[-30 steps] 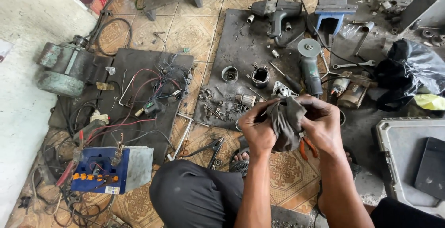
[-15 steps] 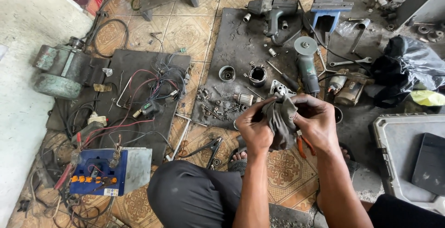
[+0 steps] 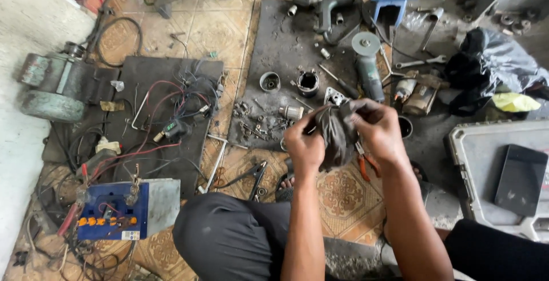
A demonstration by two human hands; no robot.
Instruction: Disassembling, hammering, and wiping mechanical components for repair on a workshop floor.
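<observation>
Both hands [image 3: 343,135] still gripping dark rag [image 3: 336,135]; barely shifted.

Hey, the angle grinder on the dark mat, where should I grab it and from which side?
Probably grip the angle grinder round its grey body, the long narrow part, not the round disc at its far end. It lies flat, lengthwise away from you, with the body end nearest your right hand. Come from above on the near side, fingers wrapping across its width; a spanner lies to its right.
</observation>
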